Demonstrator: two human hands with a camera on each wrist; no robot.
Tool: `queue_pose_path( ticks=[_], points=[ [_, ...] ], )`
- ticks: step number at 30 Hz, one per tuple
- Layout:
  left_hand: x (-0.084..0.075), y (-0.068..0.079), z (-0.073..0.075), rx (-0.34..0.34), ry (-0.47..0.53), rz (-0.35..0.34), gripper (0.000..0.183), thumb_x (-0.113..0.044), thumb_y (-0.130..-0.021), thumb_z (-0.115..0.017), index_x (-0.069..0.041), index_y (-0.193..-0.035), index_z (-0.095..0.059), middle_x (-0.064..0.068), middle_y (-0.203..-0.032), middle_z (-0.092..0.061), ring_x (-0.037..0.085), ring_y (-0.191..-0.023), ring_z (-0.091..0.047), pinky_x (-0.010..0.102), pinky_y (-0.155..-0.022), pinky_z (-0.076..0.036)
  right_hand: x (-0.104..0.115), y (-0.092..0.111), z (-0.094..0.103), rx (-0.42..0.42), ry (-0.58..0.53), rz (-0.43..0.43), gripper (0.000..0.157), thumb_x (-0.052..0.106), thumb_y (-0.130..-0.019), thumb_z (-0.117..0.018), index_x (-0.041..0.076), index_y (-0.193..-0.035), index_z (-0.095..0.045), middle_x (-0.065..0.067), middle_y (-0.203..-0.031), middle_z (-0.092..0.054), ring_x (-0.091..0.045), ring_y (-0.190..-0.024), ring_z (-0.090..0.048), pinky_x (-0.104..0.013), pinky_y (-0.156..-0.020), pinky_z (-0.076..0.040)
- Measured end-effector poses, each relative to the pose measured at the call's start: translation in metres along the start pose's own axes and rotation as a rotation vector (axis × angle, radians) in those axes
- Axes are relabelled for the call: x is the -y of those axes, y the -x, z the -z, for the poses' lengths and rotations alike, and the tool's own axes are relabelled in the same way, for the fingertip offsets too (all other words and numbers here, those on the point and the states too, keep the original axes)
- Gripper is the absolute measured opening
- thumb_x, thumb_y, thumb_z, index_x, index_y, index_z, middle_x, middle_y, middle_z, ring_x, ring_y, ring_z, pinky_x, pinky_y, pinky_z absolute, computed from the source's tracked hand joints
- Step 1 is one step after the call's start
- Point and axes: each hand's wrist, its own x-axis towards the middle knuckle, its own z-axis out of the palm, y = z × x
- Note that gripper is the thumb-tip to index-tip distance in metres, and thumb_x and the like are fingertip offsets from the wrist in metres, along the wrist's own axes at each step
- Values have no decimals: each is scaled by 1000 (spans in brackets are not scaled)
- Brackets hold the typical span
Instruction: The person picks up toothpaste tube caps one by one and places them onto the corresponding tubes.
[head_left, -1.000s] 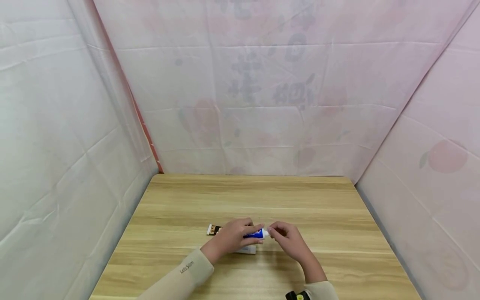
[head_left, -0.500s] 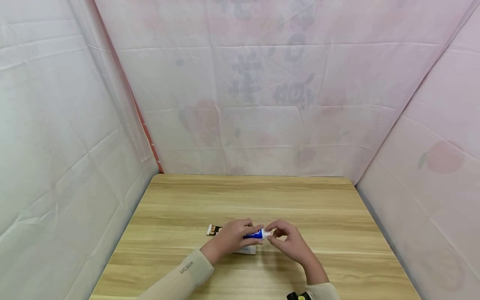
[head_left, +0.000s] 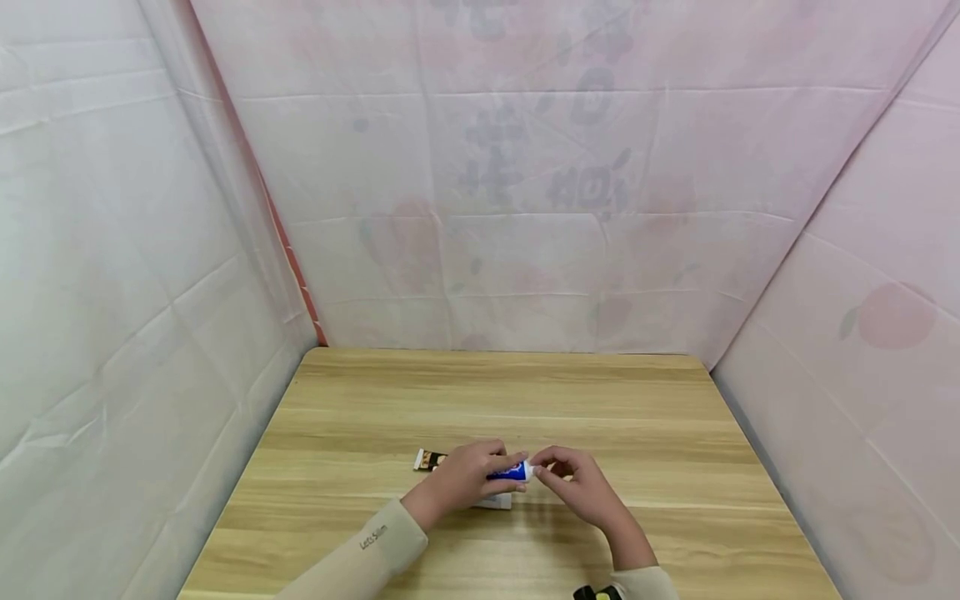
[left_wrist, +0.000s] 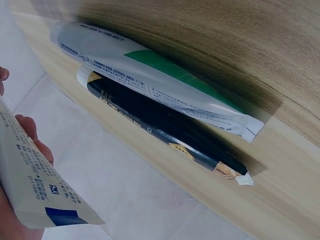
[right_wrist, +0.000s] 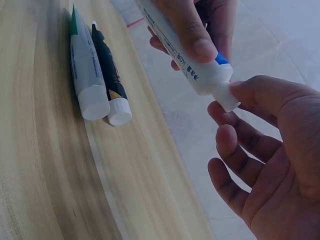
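Observation:
My left hand [head_left: 467, 472] grips a blue and white toothpaste tube [head_left: 512, 472] above the table, its capped end pointing right. In the right wrist view, the thumb and forefinger of my right hand [right_wrist: 280, 135] pinch the small white cap [right_wrist: 226, 98] at the tube's end, while the other fingers are spread loosely below. Part of the tube is hidden under my left fingers. Beneath the left hand, a white and green tube [left_wrist: 150, 75] and a black tube [left_wrist: 140, 122] lie side by side on the table, both with white caps.
The wooden table [head_left: 600, 392] has pale printed cloth [head_left: 510, 250] hanging at its back and both sides. A dark device with a yellow spot [head_left: 600, 592] sits at my right wrist.
My right thumb and fingers have parted at the cap, then come together on it again in a slightly different hold. My left hand and the tube have stayed nearly still.

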Motion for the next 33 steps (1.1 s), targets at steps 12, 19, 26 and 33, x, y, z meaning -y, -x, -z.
queue_pose_path(
  ticks=[12,19,26,33],
  points=[
    [-4,1,2,-14,-12,-1,51,-47,-93,-61,-23,-138,-56,-9,-92,-58,-4,-66,-42,4,-57,-34,35,4,3,2,26,-71,10,13,-97,-63,11,-102,-71,-7,-98,-70,-23,-77,-60,-26,-65,-49],
    [-2,3,0,-12,-5,16,50,-47,-93,-62,-24,-138,-57,-9,-92,-58,-4,-67,-43,5,-58,-36,38,5,4,13,-3,-74,10,15,-94,-68,11,-103,-70,-7,-102,-70,-24,-80,-62,-29,-70,-51],
    [-4,3,2,-7,1,31,51,-47,-93,-61,-25,-139,-56,-9,-95,-58,-4,-68,-44,5,-58,-36,13,1,-1,8,-4,-74,13,16,-93,-68,13,-105,-70,-8,-102,-69,-16,-67,-58,-25,-57,-47],
    [-4,3,1,-13,-29,44,51,-48,-93,-62,-25,-138,-57,-9,-95,-58,-4,-68,-43,6,-58,-36,-3,-4,-4,-7,-10,-96,11,27,-92,-70,21,-101,-72,-2,-96,-69,-4,-53,-44,-23,-48,-40]
  ],
)
